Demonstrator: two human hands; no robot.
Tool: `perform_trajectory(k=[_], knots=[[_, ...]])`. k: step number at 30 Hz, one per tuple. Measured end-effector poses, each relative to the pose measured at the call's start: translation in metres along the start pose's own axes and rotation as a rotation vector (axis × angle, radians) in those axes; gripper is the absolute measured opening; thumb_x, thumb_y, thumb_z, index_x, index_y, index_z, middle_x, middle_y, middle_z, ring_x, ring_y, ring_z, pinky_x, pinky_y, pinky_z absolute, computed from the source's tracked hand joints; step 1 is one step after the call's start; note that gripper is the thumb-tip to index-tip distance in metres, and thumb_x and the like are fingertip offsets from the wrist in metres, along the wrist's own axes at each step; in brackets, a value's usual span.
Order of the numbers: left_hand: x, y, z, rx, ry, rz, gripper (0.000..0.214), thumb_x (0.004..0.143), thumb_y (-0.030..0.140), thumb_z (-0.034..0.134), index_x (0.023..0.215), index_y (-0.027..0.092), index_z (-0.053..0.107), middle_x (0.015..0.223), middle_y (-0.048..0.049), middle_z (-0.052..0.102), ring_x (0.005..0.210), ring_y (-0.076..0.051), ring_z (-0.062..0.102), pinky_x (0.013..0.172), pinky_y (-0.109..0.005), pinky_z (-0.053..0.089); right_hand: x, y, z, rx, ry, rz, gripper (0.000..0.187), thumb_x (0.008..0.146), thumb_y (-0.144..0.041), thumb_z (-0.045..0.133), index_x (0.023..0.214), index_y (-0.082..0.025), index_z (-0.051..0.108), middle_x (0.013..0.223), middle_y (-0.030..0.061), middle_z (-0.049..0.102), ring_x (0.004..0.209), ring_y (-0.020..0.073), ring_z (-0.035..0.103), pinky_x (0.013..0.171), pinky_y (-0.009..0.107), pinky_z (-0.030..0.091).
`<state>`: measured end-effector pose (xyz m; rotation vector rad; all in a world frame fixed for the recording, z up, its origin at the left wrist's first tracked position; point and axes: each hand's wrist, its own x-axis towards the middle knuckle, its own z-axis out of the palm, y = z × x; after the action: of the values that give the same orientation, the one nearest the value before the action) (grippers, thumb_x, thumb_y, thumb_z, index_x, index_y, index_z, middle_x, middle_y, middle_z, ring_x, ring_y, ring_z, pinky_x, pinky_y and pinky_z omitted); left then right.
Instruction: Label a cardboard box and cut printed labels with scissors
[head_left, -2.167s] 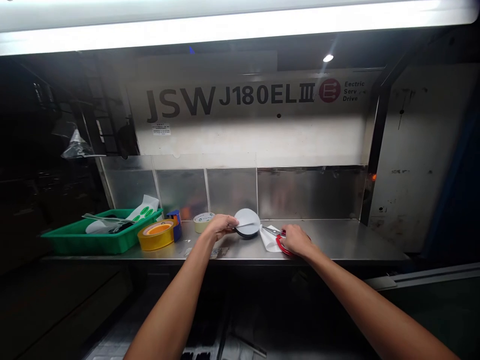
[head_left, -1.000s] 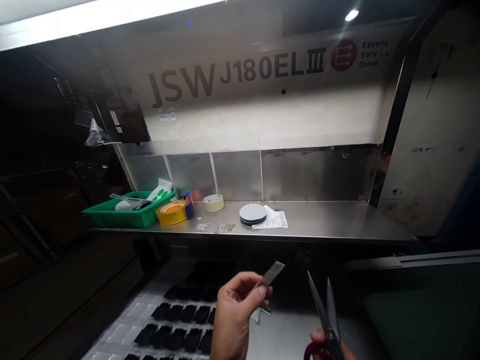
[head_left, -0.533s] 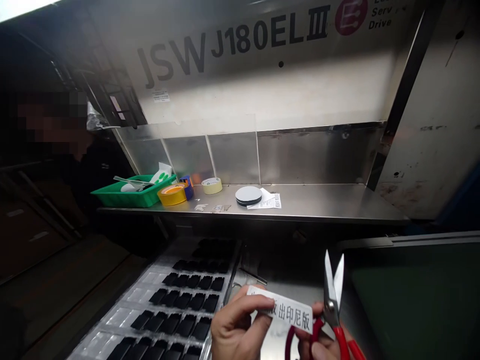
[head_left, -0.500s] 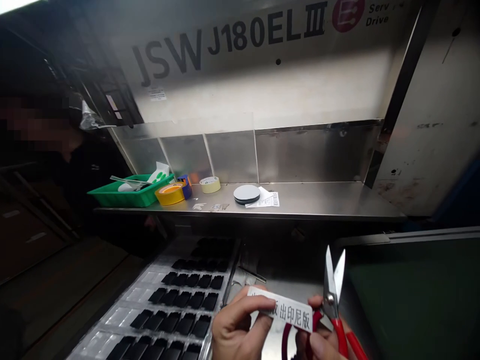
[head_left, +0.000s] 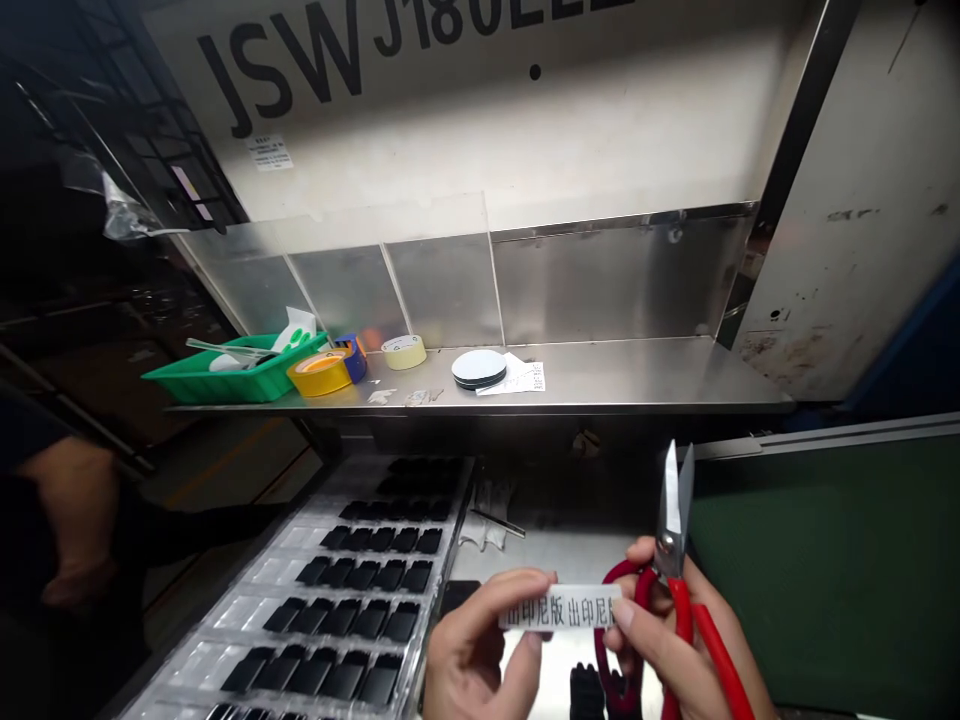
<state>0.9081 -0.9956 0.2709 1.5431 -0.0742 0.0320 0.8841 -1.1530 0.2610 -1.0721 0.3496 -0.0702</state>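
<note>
We've got the label (head_left: 561, 608) pinched between left hand (head_left: 474, 655) and right hand (head_left: 671, 640), which also grips red scissors (head_left: 675, 560), blades nearly closed, we think.

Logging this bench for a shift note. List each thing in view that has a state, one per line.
Left hand: pinching the label strip's left end.
Right hand: holding the scissors, fingertips on the strip's right end.
Label strip: held level between both hands, uncut.
Scissors: blades shut, pointing up.
Yellow tape: lying flat on the shelf.
Green tray: on the shelf, holding items.
Parts tray: slots filled with black parts.
</note>
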Motion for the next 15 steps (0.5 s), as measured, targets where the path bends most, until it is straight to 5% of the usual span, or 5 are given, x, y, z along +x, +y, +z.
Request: perform_trajectory(k=[3, 6, 15], knots=[[0.009, 0.004, -0.012, -0.209, -0.241, -0.196, 0.06, 0.065, 0.038, 0.074, 0.122, 0.026, 0.062, 0.103, -0.0119, 0.069, 0.088, -0.029, 0.064, 0.073, -0.035, 0.052, 0.005, -0.007, -0.002, -0.071, -0.054, 0.01, 0.052, 0.068, -0.043, 0.078, 0.106, -0.023, 0.048, 0.073, -0.0025, 0.055, 0.059, 0.0147, 0.058, 0.05, 0.024, 0.045], [0.02, 0.01, -0.023, -0.249, -0.427, -0.277, 0.059, 0.071, 0.043, 0.069, 0.124, 0.018, 0.06, 0.098, -0.0149, 0.069, 0.082, -0.028, 0.064, 0.069, -0.036, 0.052, 0.012, -0.012, -0.007, -0.152, -0.125, -0.001, 0.047, 0.071, -0.038, 0.075, 0.105, -0.024, 0.047, 0.071, -0.0036, 0.054, 0.058, 0.0128, 0.054, 0.05, 0.023, 0.042], [0.03, 0.012, -0.013, 0.102, -0.377, -0.344, 0.024, 0.07, 0.025, 0.075, 0.087, 0.01, 0.067, 0.071, -0.007, 0.065, 0.064, -0.016, 0.061, 0.054, -0.024, 0.046, 0.019, -0.026, -0.007, -0.346, -0.167, -0.07, 0.044, 0.074, -0.038, 0.072, 0.107, -0.021, 0.049, 0.072, -0.0023, 0.056, 0.058, 0.0121, 0.05, 0.052, 0.024, 0.04]])
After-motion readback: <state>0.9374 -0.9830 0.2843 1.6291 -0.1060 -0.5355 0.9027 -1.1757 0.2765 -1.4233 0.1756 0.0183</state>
